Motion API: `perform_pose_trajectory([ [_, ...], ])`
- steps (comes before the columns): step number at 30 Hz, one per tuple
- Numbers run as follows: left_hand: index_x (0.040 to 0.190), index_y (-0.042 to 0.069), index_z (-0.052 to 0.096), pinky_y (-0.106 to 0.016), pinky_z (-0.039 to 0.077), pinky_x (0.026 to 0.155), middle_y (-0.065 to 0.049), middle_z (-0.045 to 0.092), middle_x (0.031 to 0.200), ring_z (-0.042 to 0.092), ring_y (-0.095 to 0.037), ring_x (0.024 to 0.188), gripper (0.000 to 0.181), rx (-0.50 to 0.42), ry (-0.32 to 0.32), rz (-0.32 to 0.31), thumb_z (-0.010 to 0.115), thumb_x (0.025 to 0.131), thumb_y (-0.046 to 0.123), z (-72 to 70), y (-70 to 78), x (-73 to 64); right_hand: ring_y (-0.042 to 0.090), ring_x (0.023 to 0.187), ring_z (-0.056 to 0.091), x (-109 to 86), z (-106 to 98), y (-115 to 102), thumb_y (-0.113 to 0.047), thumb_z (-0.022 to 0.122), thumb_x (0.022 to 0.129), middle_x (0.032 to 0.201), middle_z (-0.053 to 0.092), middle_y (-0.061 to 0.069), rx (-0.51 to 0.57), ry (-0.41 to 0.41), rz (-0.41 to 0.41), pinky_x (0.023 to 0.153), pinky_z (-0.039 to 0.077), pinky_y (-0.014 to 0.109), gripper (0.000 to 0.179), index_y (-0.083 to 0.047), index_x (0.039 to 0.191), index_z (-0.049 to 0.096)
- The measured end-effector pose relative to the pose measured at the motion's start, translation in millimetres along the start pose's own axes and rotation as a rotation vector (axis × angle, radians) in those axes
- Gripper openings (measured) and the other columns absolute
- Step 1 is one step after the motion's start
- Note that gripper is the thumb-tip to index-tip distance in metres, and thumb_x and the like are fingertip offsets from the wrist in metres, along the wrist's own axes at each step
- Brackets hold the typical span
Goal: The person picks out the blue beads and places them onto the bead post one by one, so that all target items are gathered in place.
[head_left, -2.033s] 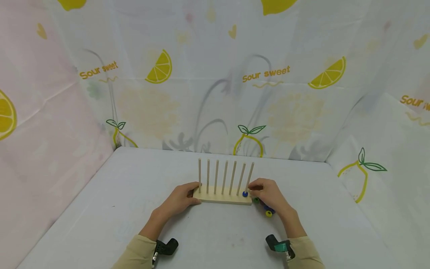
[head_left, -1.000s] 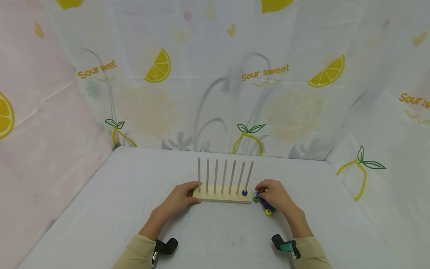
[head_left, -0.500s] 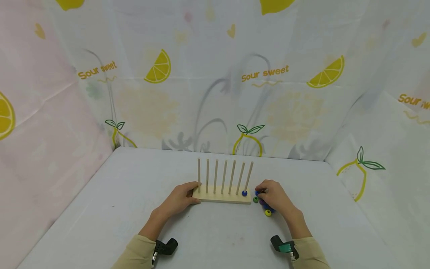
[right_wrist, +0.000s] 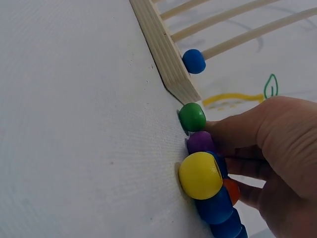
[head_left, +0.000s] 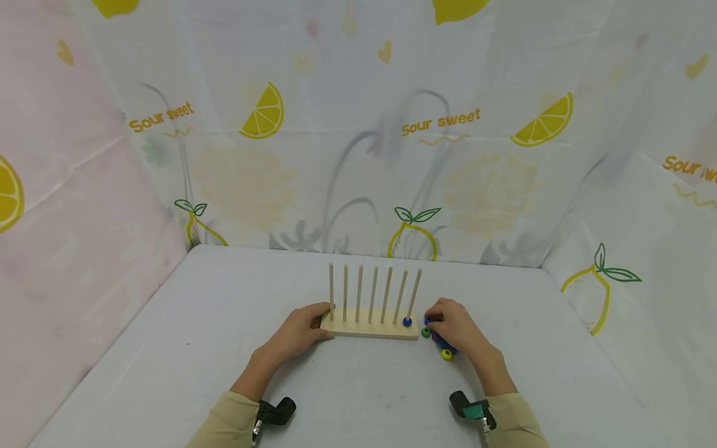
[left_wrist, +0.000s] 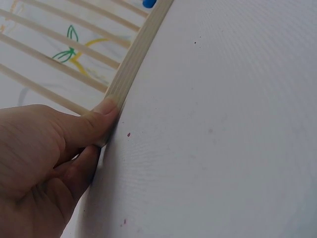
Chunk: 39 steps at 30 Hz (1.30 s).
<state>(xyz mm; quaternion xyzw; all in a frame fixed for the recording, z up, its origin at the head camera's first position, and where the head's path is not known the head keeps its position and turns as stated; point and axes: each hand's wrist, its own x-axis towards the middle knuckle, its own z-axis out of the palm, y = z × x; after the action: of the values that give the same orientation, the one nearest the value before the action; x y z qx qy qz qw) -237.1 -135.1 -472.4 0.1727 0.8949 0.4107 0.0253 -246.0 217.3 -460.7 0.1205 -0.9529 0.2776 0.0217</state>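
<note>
A pale wooden base (head_left: 370, 332) carries a row of upright pegs (head_left: 373, 294). One blue bead (head_left: 407, 322) sits at the foot of the rightmost peg. My left hand (head_left: 299, 326) grips the base's left end, its thumb along the front edge in the left wrist view. Right of the base, my right hand (head_left: 456, 325) reaches into a cluster of loose beads, fingers bent behind them. The right wrist view shows a green bead (right_wrist: 192, 117), a purple bead (right_wrist: 200, 142), a yellow bead (right_wrist: 200, 175), an orange bead (right_wrist: 232, 191) and several blue ones. I cannot tell whether the fingers pinch one.
The base stands on a white-covered table (head_left: 358, 398). Behind it hangs a lemon-print cloth (head_left: 347, 155), with more cloth at both sides. A black wrist camera (head_left: 277, 410) is worn on the left wrist, another (head_left: 470, 407) on the right.
My right hand has moved from beside the rightmost peg to the loose beads on the right, then stayed there with small shifts. My left hand keeps its grip on the base.
</note>
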Motion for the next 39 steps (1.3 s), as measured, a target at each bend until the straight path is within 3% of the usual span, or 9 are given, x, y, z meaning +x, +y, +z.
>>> perform_pose_trajectory([
  [14,0.139,0.007,0.057,-0.046,0.047,0.109,-0.012,0.059,0.141,0.055,-0.026,0.131,0.057,-0.017,-0.024,0.005,0.077,0.085,0.013,0.2,-2.8,0.8,0.018,0.09,0.065,-3.8,-8.3,-8.6,-0.004,0.071,0.085,0.099,0.072,0.007,0.044,0.016,0.026,0.08,0.057,0.04,0.022,-0.002,0.106,0.075],
  [23,0.138,0.01,0.058,-0.046,0.047,0.109,-0.01,0.06,0.139,0.055,-0.025,0.131,0.057,-0.02,-0.019,-0.009,0.078,0.085,0.014,1.0,-2.7,1.3,0.023,0.095,0.066,-3.2,-7.5,-7.9,-0.003,0.071,0.085,0.097,0.073,0.005,0.106,0.109,-0.067,0.087,0.056,0.046,0.02,-0.004,0.104,0.076],
  [30,0.138,0.01,0.058,-0.046,0.047,0.109,-0.01,0.06,0.139,0.055,-0.025,0.131,0.056,-0.024,-0.019,-0.007,0.077,0.085,0.014,0.4,-2.0,1.0,0.022,0.095,0.065,-5.2,-11.5,-12.2,-0.003,0.072,0.085,0.096,0.072,0.003,0.18,0.14,-0.072,0.09,0.055,0.049,0.019,-0.005,0.104,0.076],
  [39,0.137,0.009,0.058,-0.046,0.046,0.109,-0.01,0.06,0.14,0.055,-0.025,0.132,0.056,-0.021,-0.012,-0.007,0.078,0.085,0.013,-0.7,-0.7,0.3,0.023,0.093,0.067,-4.1,-15.4,-16.5,-0.001,0.073,0.085,0.096,0.073,0.005,0.2,0.198,-0.089,0.095,0.055,0.053,0.02,-0.003,0.105,0.076],
])
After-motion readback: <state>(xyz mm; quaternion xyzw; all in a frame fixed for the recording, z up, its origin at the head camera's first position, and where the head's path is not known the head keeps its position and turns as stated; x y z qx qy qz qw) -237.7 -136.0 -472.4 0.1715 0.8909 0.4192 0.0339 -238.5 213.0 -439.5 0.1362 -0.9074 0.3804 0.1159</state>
